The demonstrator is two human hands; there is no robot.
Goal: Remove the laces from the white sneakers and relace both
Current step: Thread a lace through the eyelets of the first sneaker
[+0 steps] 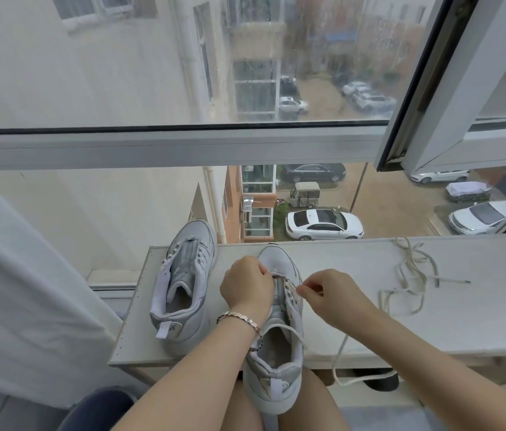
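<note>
Two sneakers, two laces: laceless sneaker left, loose lace right, centre sneaker with threaded lace pinched by left grip and right grip.

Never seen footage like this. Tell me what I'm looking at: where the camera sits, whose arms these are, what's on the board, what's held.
No machine here. One wide-angle camera sits on a person's head, looking down, so both bare arms are that person's own. A white board by the window carries an unlaced sneaker and, to the right, a loose lace in a tangle. A second sneaker rests toe on the board, heel on the person's lap. The left hand, bracelet at its wrist, grips that shoe's lace near the toe; the right hand pinches the same lace.
</note>
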